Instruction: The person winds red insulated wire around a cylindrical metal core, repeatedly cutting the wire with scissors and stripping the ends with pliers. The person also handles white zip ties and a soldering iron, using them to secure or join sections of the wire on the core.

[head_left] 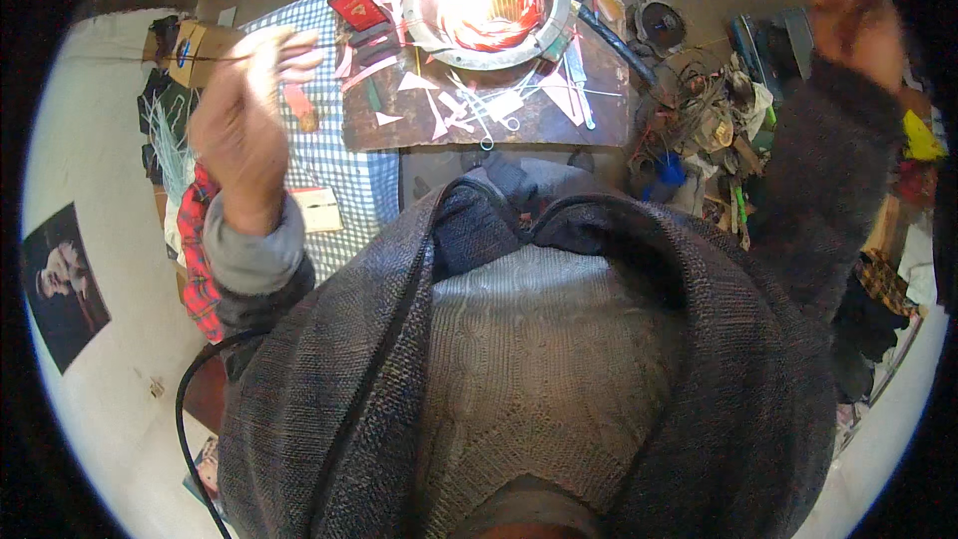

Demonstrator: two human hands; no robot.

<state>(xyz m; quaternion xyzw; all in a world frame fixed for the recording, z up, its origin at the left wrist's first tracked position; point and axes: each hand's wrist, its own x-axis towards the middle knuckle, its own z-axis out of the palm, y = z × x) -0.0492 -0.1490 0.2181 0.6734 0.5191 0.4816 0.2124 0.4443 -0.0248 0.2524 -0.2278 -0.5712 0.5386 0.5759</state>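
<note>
A round metal motor stator point(561, 5) with red and copper-coloured windings point(514, 10) lies on the board, partly washed out by a bright light. Left of it, my left hand point(244, 120) is raised with bent fingers closed around a thin dark thread point(150, 59). The thread runs out on both sides of the hand, toward the wall and toward the stator. My right hand point(853, 20) is lifted far out to the right, dark and smeared, so its fingers cannot be read. Scissors point(486, 130) lie at the board's near edge among pink and white paper scraps point(436, 120).
Beneath the stator is a dark wooden board point(389, 140). A blue checked cloth point(349, 170), a red packet point(357, 8) and a cardboard box point(205, 50) are on the left. Tangled wires and scraps point(709, 120) heap up on the right, near a round dark metal part point(659, 27).
</note>
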